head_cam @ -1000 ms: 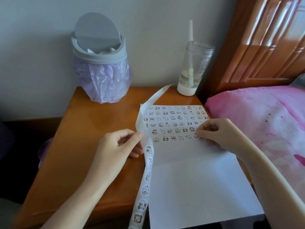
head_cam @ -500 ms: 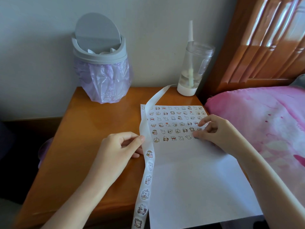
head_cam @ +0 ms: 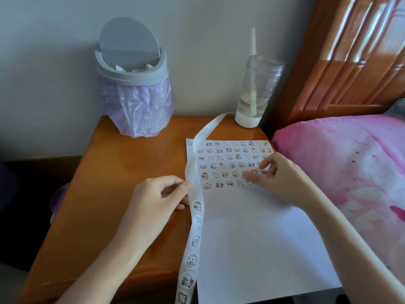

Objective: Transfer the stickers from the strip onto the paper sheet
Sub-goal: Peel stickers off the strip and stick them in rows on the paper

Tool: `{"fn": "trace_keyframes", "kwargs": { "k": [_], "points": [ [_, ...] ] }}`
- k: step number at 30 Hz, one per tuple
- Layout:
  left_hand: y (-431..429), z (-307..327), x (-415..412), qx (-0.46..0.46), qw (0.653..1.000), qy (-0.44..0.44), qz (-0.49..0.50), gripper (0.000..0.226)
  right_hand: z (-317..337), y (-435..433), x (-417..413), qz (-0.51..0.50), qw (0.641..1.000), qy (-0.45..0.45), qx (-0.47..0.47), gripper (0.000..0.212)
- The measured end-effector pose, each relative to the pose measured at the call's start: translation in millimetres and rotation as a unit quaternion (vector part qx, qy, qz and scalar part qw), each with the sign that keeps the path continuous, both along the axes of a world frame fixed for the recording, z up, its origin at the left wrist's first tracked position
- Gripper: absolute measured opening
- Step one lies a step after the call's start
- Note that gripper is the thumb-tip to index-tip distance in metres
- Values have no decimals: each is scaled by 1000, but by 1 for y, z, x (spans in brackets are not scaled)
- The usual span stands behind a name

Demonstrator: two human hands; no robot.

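Note:
A white paper sheet lies on the wooden bedside table, its top part covered by several rows of small cartoon stickers. A long sticker strip runs along the sheet's left edge; its upper part is bare backing and round stickers remain on the lower part. My left hand pinches the strip's left edge between thumb and fingers. My right hand hovers over the right end of the lower sticker rows, fingers loosely bent, holding nothing that I can see.
A grey swing-lid bin with a purple liner stands at the table's back left. A clear bottle with a straw stands at the back right. A pink bed cover and a wooden headboard border the right side.
My right hand lifted its fingertips off the sticker it was pressing on the bottom row and shifted slightly left. My left hand keeps its pinch on the strip.

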State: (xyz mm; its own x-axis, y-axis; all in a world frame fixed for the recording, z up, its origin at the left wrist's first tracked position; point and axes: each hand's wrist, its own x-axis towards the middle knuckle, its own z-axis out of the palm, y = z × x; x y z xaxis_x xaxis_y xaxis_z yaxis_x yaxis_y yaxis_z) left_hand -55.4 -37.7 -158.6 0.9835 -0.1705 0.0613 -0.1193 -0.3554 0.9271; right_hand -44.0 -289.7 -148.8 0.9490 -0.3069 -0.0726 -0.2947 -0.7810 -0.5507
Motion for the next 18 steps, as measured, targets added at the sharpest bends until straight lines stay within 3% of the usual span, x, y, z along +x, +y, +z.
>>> {"fn": "trace_keyframes", "kwargs": {
  "k": [3,7,11,18],
  "points": [
    [0,-1,0,2,1000,0,1,19,3,14,-1,-2,993,37,-110,68],
    [0,-1,1,3,1000,0,2,19,1,6,2,7,998,34,-56,61],
    [0,-1,0,7,1000,-1,1,19,-5,-7,2,30,998,-13,49,39],
    [1,-1,0,8,1000,1,1,20,-5,-23,2,69,992,-19,107,25]
  ]
}}
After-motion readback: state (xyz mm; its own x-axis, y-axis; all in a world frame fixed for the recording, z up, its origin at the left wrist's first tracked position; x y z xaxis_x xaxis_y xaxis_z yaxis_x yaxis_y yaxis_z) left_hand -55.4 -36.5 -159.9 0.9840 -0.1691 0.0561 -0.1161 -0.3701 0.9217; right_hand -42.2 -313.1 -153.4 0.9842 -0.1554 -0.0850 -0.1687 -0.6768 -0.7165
